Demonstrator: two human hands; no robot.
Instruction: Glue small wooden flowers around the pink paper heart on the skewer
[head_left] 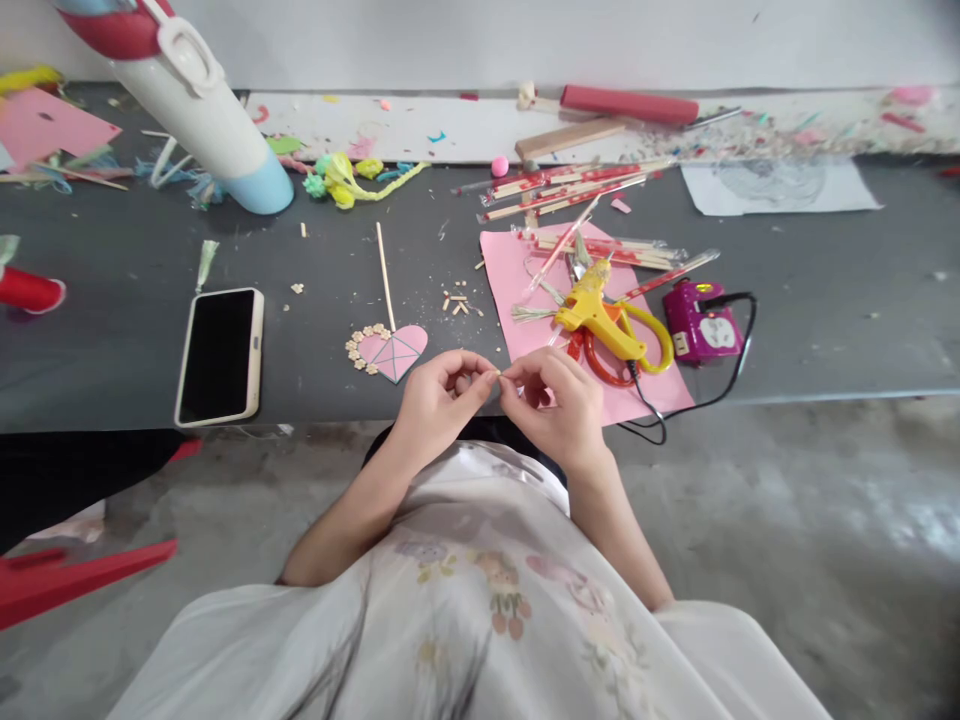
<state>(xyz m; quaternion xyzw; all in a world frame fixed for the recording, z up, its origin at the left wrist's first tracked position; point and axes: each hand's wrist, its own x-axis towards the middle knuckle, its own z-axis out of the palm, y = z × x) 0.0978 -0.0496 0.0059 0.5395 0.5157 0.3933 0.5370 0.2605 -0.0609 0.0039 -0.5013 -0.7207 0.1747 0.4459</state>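
My left hand (441, 395) and my right hand (559, 405) meet fingertip to fingertip at the table's front edge. Both are closed in a pinch around a tiny pale bit, too small to name. Just beyond my left hand lies a pink paper heart (409, 345) with dark crossing lines. Small pale flower-like clusters (355, 350) border its left side. A thin wooden stick (385, 275) points away from the heart's top. Several short stick pieces (455, 302) are scattered to its right.
A yellow glue gun (596, 310) rests over scissors (664, 340) on pink paper (510, 290). Right of it sits a purple box (694, 335) with a black cable. Wrapped chopsticks (570, 190) lie behind. Leftward are a phone (219, 355) and a tall bottle (202, 120).
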